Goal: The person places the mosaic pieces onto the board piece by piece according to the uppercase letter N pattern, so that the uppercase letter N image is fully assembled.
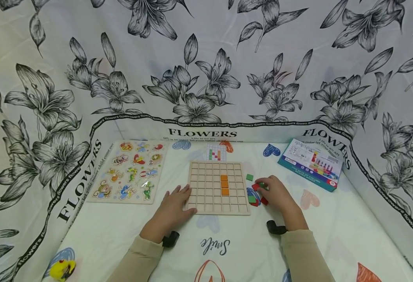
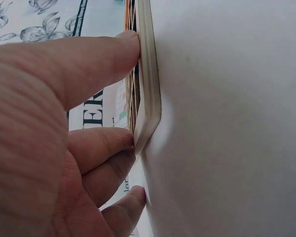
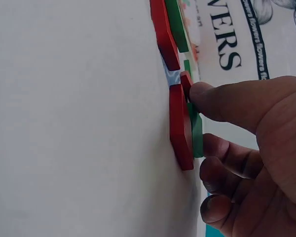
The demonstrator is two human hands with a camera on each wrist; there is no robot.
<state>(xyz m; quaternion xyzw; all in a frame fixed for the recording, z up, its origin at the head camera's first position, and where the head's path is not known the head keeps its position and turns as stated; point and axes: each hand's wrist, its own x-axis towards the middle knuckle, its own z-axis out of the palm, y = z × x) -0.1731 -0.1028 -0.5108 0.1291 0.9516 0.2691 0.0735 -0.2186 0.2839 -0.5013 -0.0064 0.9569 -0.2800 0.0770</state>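
Observation:
A wooden grid board (image 1: 206, 201) lies flat with a column of three orange tiles (image 1: 225, 184) in its cells. My left hand (image 1: 171, 207) rests at the board's near left corner, its thumb (image 2: 123, 52) touching the near edge and its fingers spread along the left side. To the right of the board, my right hand (image 1: 277, 196) is among loose red and green tiles. In the right wrist view, thumb and curled fingers hold a green tile (image 3: 196, 133) at its edges. One red tile (image 3: 180, 128) lies close beside it, and another small red tile (image 3: 186, 81) meets the thumb tip.
A pattern card (image 1: 216, 152) lies behind the board. At the left is a picture puzzle board (image 1: 129, 172) with animal pieces; a teal box (image 1: 312, 162) stands at the back right. A yellow toy (image 1: 62, 270) sits near left. Patterned cloth (image 1: 206, 98) rises behind.

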